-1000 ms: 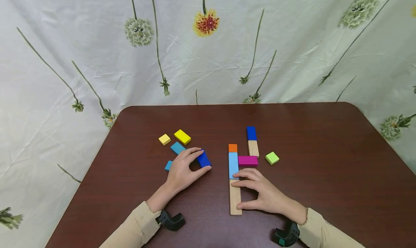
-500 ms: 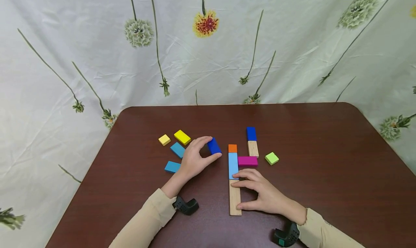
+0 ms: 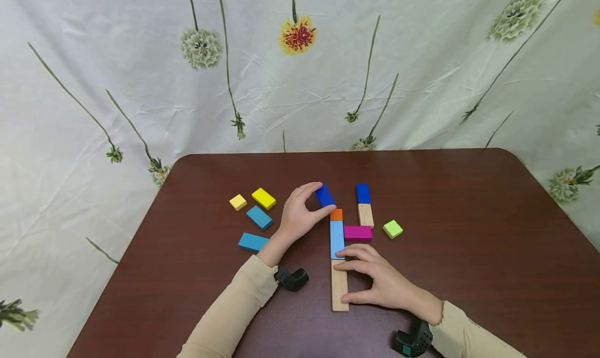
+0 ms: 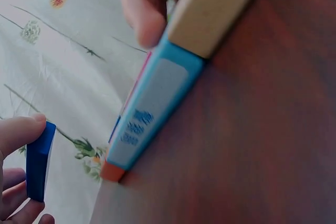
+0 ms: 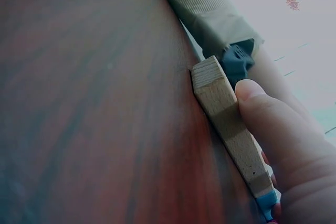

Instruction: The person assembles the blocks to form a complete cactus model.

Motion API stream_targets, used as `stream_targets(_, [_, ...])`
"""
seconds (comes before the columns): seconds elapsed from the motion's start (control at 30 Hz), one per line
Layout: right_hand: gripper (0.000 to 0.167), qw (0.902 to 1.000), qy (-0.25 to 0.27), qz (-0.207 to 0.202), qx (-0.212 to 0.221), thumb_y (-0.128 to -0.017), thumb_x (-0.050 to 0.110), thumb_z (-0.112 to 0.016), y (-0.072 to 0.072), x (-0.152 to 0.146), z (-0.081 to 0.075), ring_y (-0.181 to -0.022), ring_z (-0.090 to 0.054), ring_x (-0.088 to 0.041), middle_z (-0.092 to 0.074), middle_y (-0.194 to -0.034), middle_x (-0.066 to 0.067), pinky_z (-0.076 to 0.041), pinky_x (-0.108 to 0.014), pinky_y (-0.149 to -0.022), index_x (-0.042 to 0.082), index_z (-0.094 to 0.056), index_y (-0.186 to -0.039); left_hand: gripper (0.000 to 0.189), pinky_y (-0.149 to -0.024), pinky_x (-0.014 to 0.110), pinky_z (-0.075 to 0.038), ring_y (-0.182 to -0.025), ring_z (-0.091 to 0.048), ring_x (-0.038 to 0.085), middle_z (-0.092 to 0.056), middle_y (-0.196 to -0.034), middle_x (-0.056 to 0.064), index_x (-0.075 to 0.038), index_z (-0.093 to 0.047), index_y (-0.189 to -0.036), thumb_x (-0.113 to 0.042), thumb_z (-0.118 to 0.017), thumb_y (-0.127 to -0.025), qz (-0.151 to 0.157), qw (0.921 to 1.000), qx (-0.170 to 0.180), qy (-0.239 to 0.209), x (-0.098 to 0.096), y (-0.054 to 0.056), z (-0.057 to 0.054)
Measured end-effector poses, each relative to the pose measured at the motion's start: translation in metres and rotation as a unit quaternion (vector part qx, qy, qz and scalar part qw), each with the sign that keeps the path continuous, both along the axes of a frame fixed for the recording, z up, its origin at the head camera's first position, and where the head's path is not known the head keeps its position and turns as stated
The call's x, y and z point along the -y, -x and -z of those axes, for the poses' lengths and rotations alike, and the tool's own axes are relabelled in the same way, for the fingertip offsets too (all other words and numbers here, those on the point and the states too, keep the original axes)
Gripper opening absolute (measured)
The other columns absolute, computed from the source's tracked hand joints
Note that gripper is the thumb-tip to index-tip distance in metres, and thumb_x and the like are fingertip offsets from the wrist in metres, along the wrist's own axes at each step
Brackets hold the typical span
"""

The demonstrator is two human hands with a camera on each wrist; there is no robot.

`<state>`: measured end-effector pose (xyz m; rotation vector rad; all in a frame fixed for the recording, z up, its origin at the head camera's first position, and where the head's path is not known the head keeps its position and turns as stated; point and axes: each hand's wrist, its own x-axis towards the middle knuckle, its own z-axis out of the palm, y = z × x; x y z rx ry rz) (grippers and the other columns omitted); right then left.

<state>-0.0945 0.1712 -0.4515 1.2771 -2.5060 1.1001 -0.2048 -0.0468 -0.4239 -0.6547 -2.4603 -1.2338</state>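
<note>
My left hand [image 3: 300,214] pinches a dark blue block [image 3: 325,195] between thumb and fingers, tilted, just beyond the small orange block [image 3: 336,214]. In the left wrist view the blue block [image 4: 40,162] shows between thumb and fingertips. The orange block heads a straight row, followed by a light blue block [image 3: 336,238] and a long bare-wood block [image 3: 339,287]. My right hand [image 3: 382,280] rests with its fingertips and thumb along the right side of that row. In the right wrist view the thumb [image 5: 252,90] touches the wooden block [image 5: 226,124].
A magenta block [image 3: 358,233] abuts the row's right side; a wooden block [image 3: 365,214] and another blue block [image 3: 363,193] extend beyond it. A green block [image 3: 392,229] lies right. Yellow blocks [image 3: 264,198] and blue blocks [image 3: 259,217] lie left on the brown table [image 3: 445,217].
My left hand has carried the dark blue block right and away from me, from among the left-hand blocks to the far end of the row. My right hand has stayed in place.
</note>
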Motion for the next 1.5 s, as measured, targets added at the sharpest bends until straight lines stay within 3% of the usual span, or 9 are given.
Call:
stream_targets(0.2, [0.053, 1.0, 0.004, -0.003, -0.004, -0.076, 0.042, -0.076, 0.001, 0.0, 0.001, -0.123, -0.039, -0.023, -0.05, -0.132, -0.004, -0.039, -0.042, -0.096, 0.018, -0.063, -0.121, 0.061, -0.088, 0.038, -0.047, -0.113, -0.051, 0.025, -0.054, -0.131, 0.01, -0.005, -0.057, -0.129, -0.033, -0.076, -0.079, 0.007, 0.9998, 0.014, -0.014, -0.015, 0.009, -0.003])
stream_targets(0.47, [0.053, 1.0, -0.003, -0.002, 0.001, -0.077, 0.043, -0.076, 0.001, 0.0, 0.002, -0.124, -0.039, -0.022, -0.049, -0.133, -0.002, -0.039, -0.042, -0.096, 0.019, -0.062, -0.122, 0.062, -0.082, 0.038, -0.048, -0.102, -0.054, 0.025, -0.054, -0.13, 0.009, -0.006, -0.056, -0.13, -0.032, -0.077, -0.078, 0.02, 0.9973, 0.066, -0.024, -0.019, 0.022, -0.004])
stream_targets(0.63, [0.053, 1.0, -0.003, 0.001, 0.004, -0.076, 0.043, -0.076, 0.001, -0.001, 0.002, -0.124, -0.038, -0.022, -0.049, -0.133, -0.002, -0.039, -0.042, -0.096, 0.019, -0.063, -0.121, 0.059, -0.085, 0.038, -0.048, -0.104, -0.054, 0.026, -0.054, -0.13, 0.009, -0.008, -0.056, -0.13, -0.028, -0.077, -0.078, 0.03, 0.9934, 0.108, -0.024, -0.015, 0.028, -0.001])
stream_targets(1.07, [0.053, 1.0, -0.001, -0.001, 0.002, -0.076, 0.043, -0.076, 0.002, -0.001, 0.002, -0.124, -0.038, -0.022, -0.049, -0.133, -0.001, -0.039, -0.042, -0.097, 0.019, -0.063, -0.121, 0.062, -0.095, 0.041, -0.044, -0.117, -0.05, 0.026, -0.052, -0.134, 0.009, -0.009, -0.053, -0.133, -0.03, -0.076, -0.08, 0.016, 0.9885, 0.15, 0.001, -0.013, 0.032, 0.012])
stream_targets(1.3, [0.053, 1.0, 0.001, -0.001, 0.005, -0.076, 0.043, -0.076, 0.002, -0.001, 0.002, -0.124, -0.038, -0.022, -0.049, -0.133, -0.001, -0.039, -0.041, -0.096, 0.019, -0.063, -0.121, 0.058, -0.098, 0.042, -0.041, -0.121, -0.048, 0.027, -0.052, -0.134, 0.01, -0.008, -0.055, -0.131, -0.03, -0.074, -0.081, 0.01, 0.9884, 0.151, 0.017, -0.013, 0.033, 0.014])
stream_targets(1.5, [0.053, 1.0, -0.001, -0.001, 0.005, -0.077, 0.043, -0.076, 0.002, -0.001, 0.003, -0.124, -0.038, -0.022, -0.049, -0.133, -0.001, -0.039, -0.041, -0.096, 0.019, -0.063, -0.121, 0.055, -0.102, 0.043, -0.037, -0.123, -0.046, 0.027, -0.052, -0.134, 0.009, -0.006, -0.056, -0.129, -0.032, -0.072, -0.083, 0.005, 0.9918, 0.118, 0.05, -0.012, 0.033, 0.017])
